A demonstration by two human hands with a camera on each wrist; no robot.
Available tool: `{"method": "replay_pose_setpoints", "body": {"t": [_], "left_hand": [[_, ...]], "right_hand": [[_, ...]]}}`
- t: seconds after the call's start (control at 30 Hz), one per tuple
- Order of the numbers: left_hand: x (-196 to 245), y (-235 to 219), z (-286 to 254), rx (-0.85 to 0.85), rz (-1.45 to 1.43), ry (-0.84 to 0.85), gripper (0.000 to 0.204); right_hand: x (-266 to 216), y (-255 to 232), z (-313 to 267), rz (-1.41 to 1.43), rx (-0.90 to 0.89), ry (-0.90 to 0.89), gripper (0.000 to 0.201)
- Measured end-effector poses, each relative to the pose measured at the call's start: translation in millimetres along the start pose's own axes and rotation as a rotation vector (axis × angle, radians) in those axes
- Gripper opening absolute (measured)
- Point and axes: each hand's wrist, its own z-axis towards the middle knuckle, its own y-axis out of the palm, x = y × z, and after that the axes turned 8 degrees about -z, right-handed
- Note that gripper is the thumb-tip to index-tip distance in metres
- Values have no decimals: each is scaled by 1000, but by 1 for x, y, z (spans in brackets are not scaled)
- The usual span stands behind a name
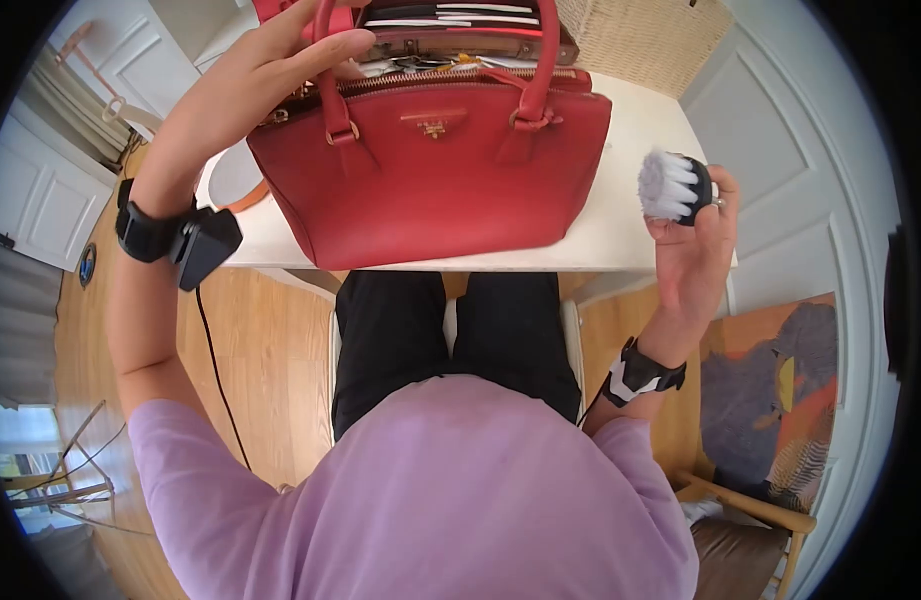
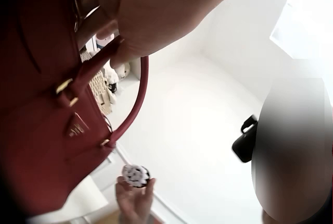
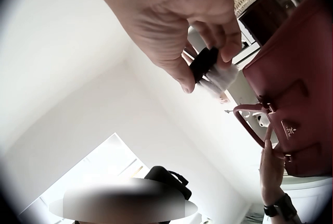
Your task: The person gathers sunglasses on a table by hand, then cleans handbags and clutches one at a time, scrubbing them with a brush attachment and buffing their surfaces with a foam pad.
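A red leather handbag (image 1: 440,185) with gold hardware stands at the front edge of the white table, its zipped top facing away from me. My left hand (image 1: 265,75) is at the bag's upper left, its thumb across one handle (image 2: 96,66) and its other fingers behind it, partly hidden. Out to the right, my right hand (image 1: 692,235) holds a round brush (image 1: 670,187) with white bristles and a black base, raised apart from the bag. Thumb and fingers pinch the black base in the right wrist view, the bristles pointing toward the handbag (image 3: 291,94).
The white table (image 1: 635,150) shows to the right of the bag. Behind it are a brown box (image 1: 405,45) of small items and a woven basket (image 1: 645,40). A round, pale object (image 1: 235,178) lies left of the bag. Panelled white doors (image 1: 780,130) stand at the right.
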Motion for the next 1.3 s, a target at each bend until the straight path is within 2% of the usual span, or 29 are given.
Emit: {"method": "replay_pose_setpoints", "body": {"t": [0.07, 0.1, 0.13, 0.2, 0.23, 0.27, 0.33, 0.43, 0.47, 0.53, 0.57, 0.67, 0.73, 0.8, 0.87, 0.93, 0.97, 1.0, 1.07, 1.1, 1.13, 1.17, 1.2, 1.23, 1.27, 1.3], "left_hand": [[9, -11, 11, -219, 104, -95, 46], [12, -11, 18, -246, 121, -179, 46], [6, -12, 22, -227, 126, -169, 46], [-14, -12, 27, -380, 58, -78, 51], [-7, -6, 25, -395, 23, -102, 53], [-20, -7, 27, -391, 14, 40, 47], [-23, -11, 27, -367, -11, -111, 49], [0, -7, 13, -266, 46, -126, 50], [-19, -11, 18, -254, -57, -168, 53], [-9, -13, 10, -193, 26, -230, 44], [-11, -14, 5, -213, 2, -144, 43], [-11, -4, -5, -184, -85, -132, 48], [-19, -4, -4, -141, -134, -119, 49], [-23, -4, -4, -86, -184, -98, 50], [-22, -5, -2, -146, -223, -191, 49], [-25, -9, 1, -162, -227, -172, 49], [-26, -9, 2, -189, -235, -160, 49], [-28, -9, 3, -218, -247, -148, 49], [-32, -15, 9, -265, -268, -175, 48], [-47, -20, 14, -364, -356, -147, 47], [-43, -20, 14, -463, -443, -118, 47], [-36, -24, 13, -515, -441, -246, 45], [-25, -23, 11, -512, -444, -244, 45], [-16, -22, 10, -484, -374, -312, 46], [-13, -22, 8, -456, -304, -380, 46], [-14, -26, 12, -489, -295, -421, 47]], "right_hand": [[-2, 9, 7, -6, -63, -19, 43], [-5, 17, 9, -60, -66, -40, 42], [-7, 25, 13, -113, -70, -63, 41], [-9, 46, 23, -75, -108, -105, 40], [-10, 67, 28, -188, -127, -188, 42], [-7, 86, 31, -299, -143, -273, 44], [6, 123, 40, -390, -259, -358, 44], [26, 156, 49, -805, -397, -715, 39], [33, 160, 53, -956, -421, -851, 38], [26, 151, 53, -1105, -329, -757, 38], [20, 145, 54, -1125, -295, -721, 38], [3, 151, 54, -1148, -232, -674, 37], [4, 172, 52, -855, -331, -614, 39], [14, 191, 50, -837, -541, -664, 39], [23, 191, 53, -1027, -440, -837, 38], [16, 173, 55, -1281, -323, -786, 39], [11, 170, 53, -1247, -313, -572, 35], [10, 172, 54, -1255, -321, -584, 35], [12, 180, 51, -893, -325, -621, 37], [12, 189, 48, -816, -441, -669, 37], [19, 198, 44, -787, -546, -745, 36], [25, 204, 41, -922, -571, -827, 39], [29, 207, 40, -1057, -594, -907, 42], [32, 205, 41, -1055, -524, -885, 45], [35, 206, 39, -1054, -527, -885, 45], [38, 206, 37, -965, -445, -831, 46]]}}
